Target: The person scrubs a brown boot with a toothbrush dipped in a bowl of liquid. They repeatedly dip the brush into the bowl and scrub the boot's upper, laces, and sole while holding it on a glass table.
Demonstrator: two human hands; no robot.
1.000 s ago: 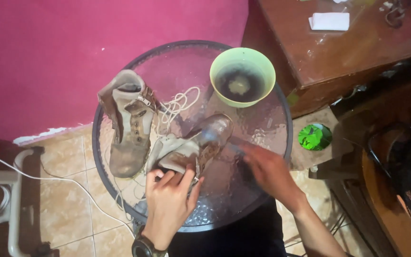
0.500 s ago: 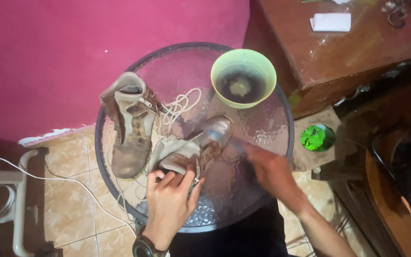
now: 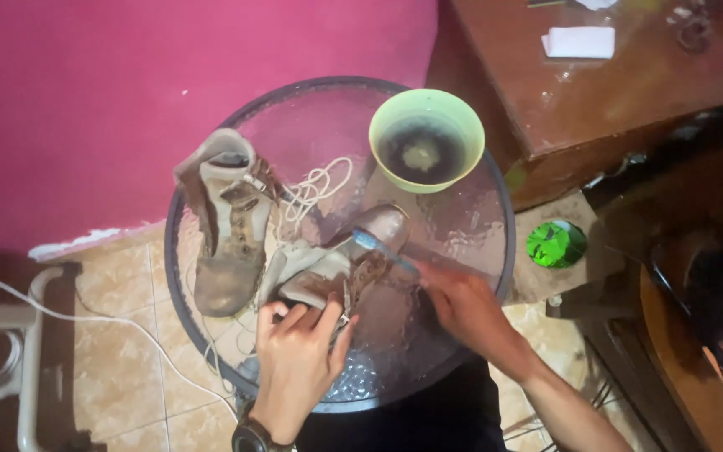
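The round glass table (image 3: 462, 243) fills the centre of the view; its 6 o'clock edge is covered by the person's dark clothing.

The left hand (image 3: 299, 356) lies at 7 o'clock on the table. Its fingers curl around the ankle opening of the near boot (image 3: 340, 264), thumb on one side and the others pressed together on the other. A wristwatch (image 3: 253, 437) is cut off by the bottom edge.

The near boot lies on its side near the table centre, toe pointing to 1 o'clock. Much of its collar is hidden under the left hand.

The right hand (image 3: 462, 305) sits at 5 o'clock, closed around the handle of a blue brush (image 3: 382, 249). The fingers are blurred, so the exact grip cannot be told. The brush head touches the near boot close to the toe; the bristles are hard to make out.

A second boot (image 3: 228, 230) lies at 9 o'clock, toe towards 6 o'clock. Loose white laces (image 3: 315, 188) trail beside it.

A green bowl (image 3: 426, 138) of dark liquid stands at 1 o'clock. Off the table:
- a wooden cabinet (image 3: 629, 92), cut off at the top edge;
- a green round object (image 3: 556, 243) on the floor, kind unclear;
- a white cable (image 3: 85, 314) across the tiles.
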